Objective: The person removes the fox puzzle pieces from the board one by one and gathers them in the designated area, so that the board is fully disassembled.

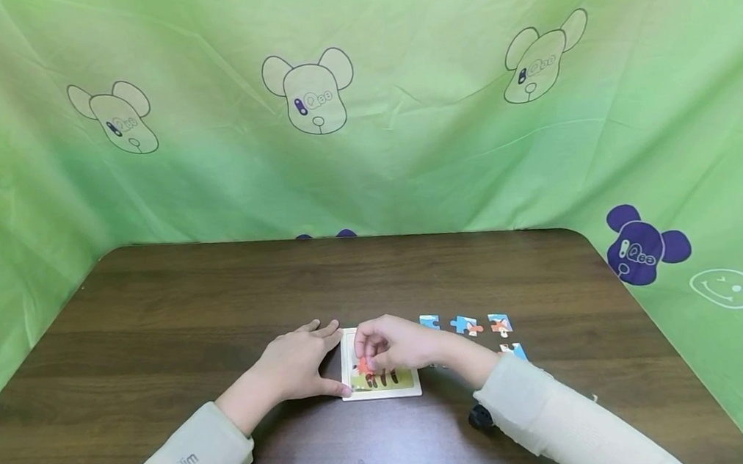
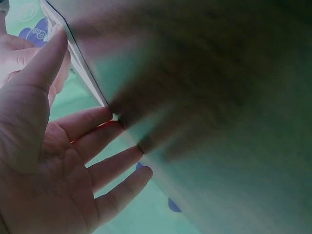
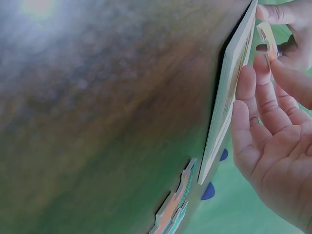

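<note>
A puzzle board with a pale frame lies flat on the table, its yellow-green picture partly covered by the right hand. My left hand rests along the board's left side, fingers extended, with thumb and forefinger at its edge. Over the board, my right hand pinches an orange jigsaw piece between thumb and fingertips. The right wrist view shows that piece tilted above the board's surface. To the right of the board lie several loose jigsaw pieces in blue, orange and white, some partly hidden by the right forearm.
The dark wooden table runs back to a green curtain printed with bear heads. A small black object shows beneath the right sleeve.
</note>
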### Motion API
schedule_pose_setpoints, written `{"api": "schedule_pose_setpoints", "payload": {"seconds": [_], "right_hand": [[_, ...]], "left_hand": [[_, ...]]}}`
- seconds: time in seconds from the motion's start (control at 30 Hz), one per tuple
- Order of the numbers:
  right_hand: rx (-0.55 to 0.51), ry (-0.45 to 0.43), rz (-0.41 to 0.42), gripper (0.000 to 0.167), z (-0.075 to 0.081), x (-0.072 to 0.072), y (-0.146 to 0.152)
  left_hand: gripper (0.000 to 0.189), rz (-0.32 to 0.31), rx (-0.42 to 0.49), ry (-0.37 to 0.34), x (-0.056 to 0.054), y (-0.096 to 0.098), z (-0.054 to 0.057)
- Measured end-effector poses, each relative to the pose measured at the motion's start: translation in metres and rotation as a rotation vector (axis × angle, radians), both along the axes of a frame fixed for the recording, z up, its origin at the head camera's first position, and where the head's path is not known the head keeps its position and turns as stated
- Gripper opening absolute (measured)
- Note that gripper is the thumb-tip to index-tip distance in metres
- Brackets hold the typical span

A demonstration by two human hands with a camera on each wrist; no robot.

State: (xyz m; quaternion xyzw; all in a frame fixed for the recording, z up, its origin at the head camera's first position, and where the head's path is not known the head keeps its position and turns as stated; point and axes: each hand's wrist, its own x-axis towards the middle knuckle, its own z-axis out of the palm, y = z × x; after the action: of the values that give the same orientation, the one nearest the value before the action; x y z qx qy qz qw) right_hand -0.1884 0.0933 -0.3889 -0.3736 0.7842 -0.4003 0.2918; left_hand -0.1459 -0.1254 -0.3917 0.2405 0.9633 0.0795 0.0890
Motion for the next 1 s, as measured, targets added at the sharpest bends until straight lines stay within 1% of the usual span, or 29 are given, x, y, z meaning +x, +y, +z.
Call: {"api": "schedule_pose_setpoints", "payload": {"seconds": [0.2, 0.33, 0.43, 0.77, 0.9, 1.0], "right_hand": [[-0.007, -0.016, -0.034, 0.014, 0.002, 0.0, 0.006], [-0.016, -0.002, -0.033, 0.012, 0.003, 0.0, 0.012], [-0.025, -0.01, -0.036, 0.011, 0.004, 0.001, 0.017], [-0.004, 0.0, -0.077, 0.011, 0.004, 0.0, 0.035], [-0.01, -0.012, -0.102, 0.011, 0.004, 0.001, 0.043], [-0.014, -0.046, -0.133, 0.011, 0.006, 0.003, 0.05]], "left_hand": [[0.094, 0.003, -0.008, 0.001, -0.001, 0.001, 0.0], [0.094, 0.008, -0.015, -0.002, -0.001, 0.001, -0.001], [0.094, 0.013, -0.013, -0.009, -0.001, 0.001, -0.001], [0.093, 0.017, -0.013, -0.022, 0.0, 0.002, 0.0], [0.093, 0.014, -0.008, -0.022, 0.0, 0.001, 0.0], [0.093, 0.009, -0.002, -0.017, 0.001, 0.001, 0.0]]}}
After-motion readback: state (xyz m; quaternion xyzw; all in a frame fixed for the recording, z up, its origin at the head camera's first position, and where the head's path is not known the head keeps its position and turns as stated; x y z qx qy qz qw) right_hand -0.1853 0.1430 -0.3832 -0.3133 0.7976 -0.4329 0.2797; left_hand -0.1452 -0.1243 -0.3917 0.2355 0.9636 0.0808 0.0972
